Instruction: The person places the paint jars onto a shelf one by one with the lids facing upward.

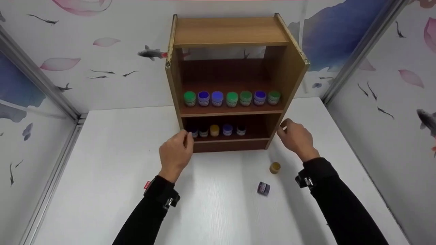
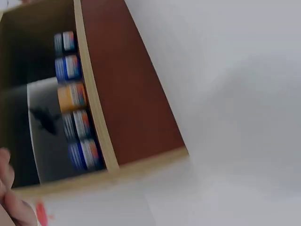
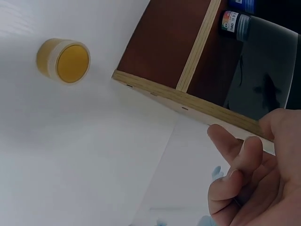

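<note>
A small wooden shelf unit [image 1: 231,32] stands against the back wall, holding rows of little paint jars. My left hand [image 1: 175,153] is at its lower left front edge, overlapping the end of the bottom row, fingers loosely curled. Only part of that hand [image 2: 16,205] shows in the left wrist view, beside the side panel. By the right side panel [image 1: 289,78] hovers my right hand [image 1: 297,139], its fingers loosely bent with nothing in them. In the right wrist view its thumb [image 3: 275,122] overlaps the panel's front edge.
Green and blue-lidded jars [image 1: 232,99] line the middle shelf; the lower shelf has dark, blue and yellow jars [image 1: 214,130]. On the white table [image 1: 218,204], a yellow jar [image 1: 275,167] and a dark purple jar on its side [image 1: 263,188] lie before the unit. Printed walls enclose the table.
</note>
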A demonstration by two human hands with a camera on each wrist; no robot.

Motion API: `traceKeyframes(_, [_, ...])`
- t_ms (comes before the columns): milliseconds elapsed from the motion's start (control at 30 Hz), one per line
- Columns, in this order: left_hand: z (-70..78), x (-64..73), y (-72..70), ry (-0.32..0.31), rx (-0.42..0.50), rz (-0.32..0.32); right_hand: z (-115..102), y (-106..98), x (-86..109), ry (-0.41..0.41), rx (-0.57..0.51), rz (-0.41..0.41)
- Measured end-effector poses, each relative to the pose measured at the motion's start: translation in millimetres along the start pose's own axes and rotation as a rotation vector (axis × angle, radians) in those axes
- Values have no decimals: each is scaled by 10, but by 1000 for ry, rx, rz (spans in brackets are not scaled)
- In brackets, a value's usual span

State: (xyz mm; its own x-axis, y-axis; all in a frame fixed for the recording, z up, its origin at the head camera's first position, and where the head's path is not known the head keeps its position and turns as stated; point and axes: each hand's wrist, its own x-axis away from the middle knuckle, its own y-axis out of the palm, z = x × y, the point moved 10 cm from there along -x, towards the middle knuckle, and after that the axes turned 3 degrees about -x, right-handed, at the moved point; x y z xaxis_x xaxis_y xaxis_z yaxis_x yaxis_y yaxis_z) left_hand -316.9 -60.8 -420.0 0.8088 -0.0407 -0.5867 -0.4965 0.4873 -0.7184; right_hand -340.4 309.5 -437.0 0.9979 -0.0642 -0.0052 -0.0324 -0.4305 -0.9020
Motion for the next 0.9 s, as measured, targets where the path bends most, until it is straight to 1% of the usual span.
traceKeyframes(67, [-134,19,-56,-61,-16,31,33,-18,45,-3,5,6])
traceKeyframes(133, [-247,33,-65,-118,-26,25,62,-10,91,-6,6,3])
traceKeyframes(200, [-330,38,-42,-164,-32,-6,77,19,134,-17,1,-5])
traceKeyframes(300, [-394,21,32,-203,-51,-77,71,95,199,-31,-3,-32])
traceKeyframes(433, [-398,-58,111,-218,-79,-143,8,229,288,-61,4,-90])
traceKeyframes(533, [-368,-151,161,-209,-99,-171,-59,354,367,-99,21,-154])
traceKeyframes(700, [-354,-256,194,-205,-117,-186,-194,598,536,-188,68,-265])
traceKeyframes(800, [-360,-282,201,-216,-116,-190,-246,737,654,-248,111,-290])
traceKeyframes(900, [-323,-301,227,-207,-123,-199,-218,877,766,-268,136,-320])
